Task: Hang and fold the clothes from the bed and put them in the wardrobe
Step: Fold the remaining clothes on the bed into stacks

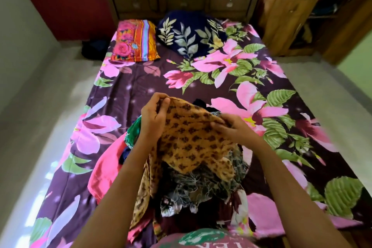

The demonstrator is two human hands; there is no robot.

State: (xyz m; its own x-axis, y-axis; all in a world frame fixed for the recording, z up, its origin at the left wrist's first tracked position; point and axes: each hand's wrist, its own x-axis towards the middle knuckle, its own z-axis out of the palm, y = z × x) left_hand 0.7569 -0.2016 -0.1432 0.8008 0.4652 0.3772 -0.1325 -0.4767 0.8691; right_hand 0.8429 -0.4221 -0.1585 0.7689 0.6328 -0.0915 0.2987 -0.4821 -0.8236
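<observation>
A yellow garment with a dark brown print (191, 141) is lifted above a heap of clothes (193, 189) at the near end of the bed (141, 84). My left hand (154, 113) pinches its upper left edge. My right hand (231, 128) grips the cloth on its right side. Part of the yellow garment hangs down to the left of the heap. The heap holds a dark leaf-print piece, a pink piece (104, 169) and a green piece (133, 133). The wardrobe (314, 8) stands open at the back right.
A striped floral pillow (135, 41) and a navy leaf-print pillow (191, 34) lie at the head of the bed. A wooden headboard with drawers and a shelf of small items (181, 0) stands behind. Grey floor runs along both sides of the bed.
</observation>
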